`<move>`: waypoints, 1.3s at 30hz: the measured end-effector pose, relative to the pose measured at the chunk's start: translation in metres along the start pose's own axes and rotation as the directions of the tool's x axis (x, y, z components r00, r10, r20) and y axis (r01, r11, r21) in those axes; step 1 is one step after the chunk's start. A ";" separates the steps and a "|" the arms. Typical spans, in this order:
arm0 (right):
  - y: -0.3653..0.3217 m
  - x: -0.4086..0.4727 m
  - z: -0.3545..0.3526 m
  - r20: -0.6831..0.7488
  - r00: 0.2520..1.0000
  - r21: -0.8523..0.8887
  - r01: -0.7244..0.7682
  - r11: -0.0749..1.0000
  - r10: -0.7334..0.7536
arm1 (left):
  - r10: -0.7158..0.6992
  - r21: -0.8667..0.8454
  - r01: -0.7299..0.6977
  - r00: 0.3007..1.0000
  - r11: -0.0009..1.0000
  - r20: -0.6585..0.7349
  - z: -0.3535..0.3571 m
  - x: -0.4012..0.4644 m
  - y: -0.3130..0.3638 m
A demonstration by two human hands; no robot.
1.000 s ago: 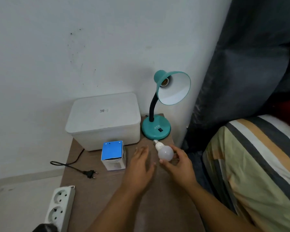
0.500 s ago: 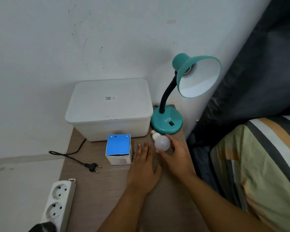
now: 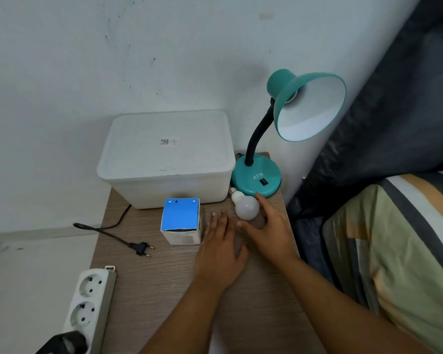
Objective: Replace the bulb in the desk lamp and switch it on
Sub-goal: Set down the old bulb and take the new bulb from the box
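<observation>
Bulb (image 3: 246, 207) lies on the bench (image 3: 149, 290) near its far right corner, just before the lamp (image 3: 256, 178) base. Our right hand (image 3: 269, 231) cups it, grip apparently not closed. Left hand (image 3: 219, 254) lies flat. We should pinch the globe, not the thread.

- White wall (image 3: 113, 60) ahead of me, scuffed with dark specks.
- Wood-grain bedside table (image 3: 149, 290) pushed against it.
- Dark curtain (image 3: 394, 111) hangs at my right.
- Striped bedding (image 3: 399, 246), green, orange and grey, beside the table.
- Pale floor (image 3: 36, 264) at my left.
</observation>
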State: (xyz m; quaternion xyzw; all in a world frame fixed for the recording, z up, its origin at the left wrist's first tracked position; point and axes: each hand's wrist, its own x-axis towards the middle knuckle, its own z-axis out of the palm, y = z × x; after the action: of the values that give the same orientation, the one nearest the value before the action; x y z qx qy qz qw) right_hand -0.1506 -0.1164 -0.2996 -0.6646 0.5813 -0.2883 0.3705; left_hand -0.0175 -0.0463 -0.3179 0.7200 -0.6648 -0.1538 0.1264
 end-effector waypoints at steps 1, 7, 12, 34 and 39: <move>0.000 -0.002 -0.002 0.008 1.000 0.012 0.001 1.000 -0.001 | 0.009 -0.006 -0.009 1.000 1.000 0.008 -0.002 -0.001 0.001; -0.001 -0.017 -0.015 0.023 1.000 -0.004 -0.017 1.000 0.017 | 0.034 -0.069 -0.032 0.999 0.997 0.026 -0.016 -0.026 0.003; -0.006 -0.042 -0.022 0.012 1.000 -0.005 0.006 1.000 -0.006 | 0.040 -0.122 -0.040 0.999 0.992 0.003 -0.026 -0.064 -0.002; -0.100 -0.035 0.029 0.191 0.954 0.088 0.218 0.972 -0.231 | -0.471 -0.761 0.165 0.859 0.627 -0.202 -0.084 -0.057 -0.064; -0.095 -0.033 0.037 0.181 0.958 0.023 0.221 0.975 -0.222 | -0.458 -0.794 0.127 0.865 0.595 -0.205 -0.084 -0.051 -0.063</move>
State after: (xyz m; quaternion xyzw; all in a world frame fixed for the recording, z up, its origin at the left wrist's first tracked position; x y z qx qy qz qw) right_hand -0.0723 -0.0733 -0.2399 -0.7486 0.4666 -0.2666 0.3883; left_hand 0.0699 0.0076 -0.2622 0.7161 -0.3686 -0.2901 0.5169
